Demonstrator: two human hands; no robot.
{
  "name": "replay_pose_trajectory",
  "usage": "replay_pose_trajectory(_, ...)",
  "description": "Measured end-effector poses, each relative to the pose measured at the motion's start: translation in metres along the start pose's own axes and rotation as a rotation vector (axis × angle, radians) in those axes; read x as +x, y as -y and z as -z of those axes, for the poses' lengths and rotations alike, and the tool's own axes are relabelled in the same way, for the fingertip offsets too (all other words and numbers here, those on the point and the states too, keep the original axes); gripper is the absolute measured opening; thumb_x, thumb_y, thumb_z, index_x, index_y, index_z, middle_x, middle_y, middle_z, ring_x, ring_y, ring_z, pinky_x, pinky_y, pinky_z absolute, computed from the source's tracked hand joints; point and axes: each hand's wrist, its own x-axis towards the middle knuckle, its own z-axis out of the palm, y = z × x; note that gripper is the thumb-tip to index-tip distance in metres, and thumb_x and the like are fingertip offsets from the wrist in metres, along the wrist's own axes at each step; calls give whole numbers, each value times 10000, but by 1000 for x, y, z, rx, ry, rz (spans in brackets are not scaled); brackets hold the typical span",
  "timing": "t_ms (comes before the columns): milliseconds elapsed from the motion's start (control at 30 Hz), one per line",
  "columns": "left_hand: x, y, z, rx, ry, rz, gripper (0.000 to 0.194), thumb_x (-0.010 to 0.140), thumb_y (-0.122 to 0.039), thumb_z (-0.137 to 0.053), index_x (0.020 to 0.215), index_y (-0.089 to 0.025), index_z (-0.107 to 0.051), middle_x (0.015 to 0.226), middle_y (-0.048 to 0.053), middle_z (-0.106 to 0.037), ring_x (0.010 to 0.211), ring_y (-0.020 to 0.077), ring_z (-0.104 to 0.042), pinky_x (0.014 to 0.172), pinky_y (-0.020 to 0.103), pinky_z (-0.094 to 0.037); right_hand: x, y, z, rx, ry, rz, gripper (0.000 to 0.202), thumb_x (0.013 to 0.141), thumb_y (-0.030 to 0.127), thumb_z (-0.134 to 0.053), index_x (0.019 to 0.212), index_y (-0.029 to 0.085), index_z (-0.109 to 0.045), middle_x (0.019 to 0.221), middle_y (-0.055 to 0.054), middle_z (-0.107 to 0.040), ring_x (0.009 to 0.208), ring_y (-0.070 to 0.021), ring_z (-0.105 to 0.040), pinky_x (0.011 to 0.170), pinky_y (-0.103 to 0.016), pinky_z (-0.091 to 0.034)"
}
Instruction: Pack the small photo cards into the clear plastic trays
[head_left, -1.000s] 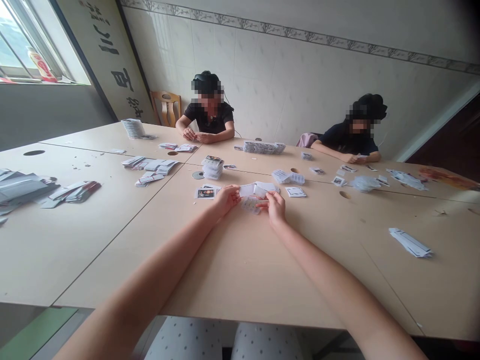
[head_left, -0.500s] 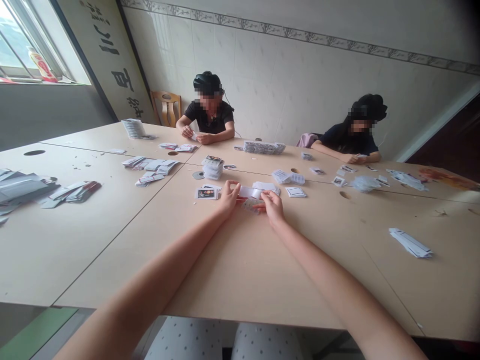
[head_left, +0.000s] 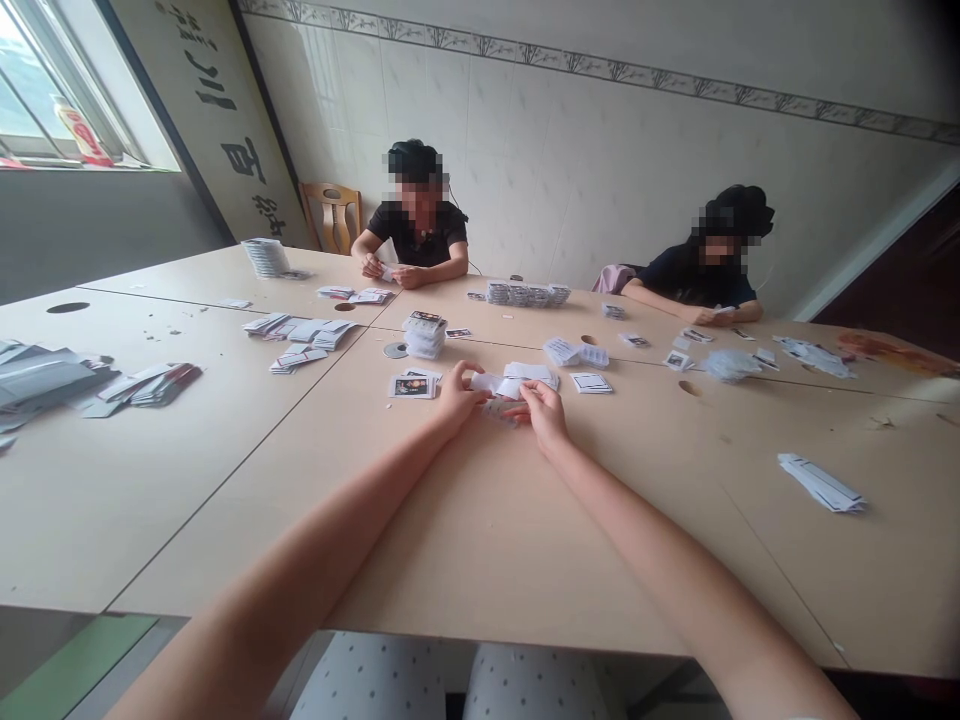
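Observation:
A small white paper strip stretches between my hands just above the table. My left hand is closed on its left end, with the fingers curled. My right hand pinches the other end between thumb and finger. Under the strip, partly covered by my fingers, is a clear patterned plastic piece whose kind I cannot make out. Just beyond lies a pile of white cards. Left of my left hand are dark printed cards; on the right sits a stack of black-bordered cards.
A stack of clear plastic cases stands beyond my left hand. Folded papers and card bundles lie leftward, a strip bundle to the right. Two people sit across the table, handling small pieces.
The strip now looks bent or folded between my hands, where it was flatter before. My left fingers have curled in closer to it. My right hand has barely moved.

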Motion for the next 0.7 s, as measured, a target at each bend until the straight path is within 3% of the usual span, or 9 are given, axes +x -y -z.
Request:
replay_pose_trajectory(167, 3, 2, -1, 208, 41, -56, 221, 613, -163, -647, 825, -167, -709, 726, 27, -658, 640, 151, -582, 579, 250, -442, 3, -6, 1, 8, -14, -1, 241, 751, 453, -586, 828, 230, -540, 713, -14, -717, 506, -203, -665, 439, -278, -460)
replay_pose_trajectory(467, 4, 3, 2, 274, 99, -108, 215, 661, -218, -655, 845, -165, -752, 861, 66, -725, 775, 197, -631, 706, 286, -472, 1, -1, 0, 10, -1, -12, 221, 755, 439, -583, 817, 227, -572, 697, -9, -713, 479, -187, -638, 435, -274, -448)
replay_pose_trajectory(700, 2, 2, 6, 276, 108, -76, 283, 644, -285, -714, 898, -162, -743, 776, 42, -703, 728, 188, -614, 655, 278, -448, -4, 6, 0, 19, 53, 3, 275, 792, 490, -566, 828, 221, -611, 712, -13, -714, 488, -178, -643, 424, -250, -418)
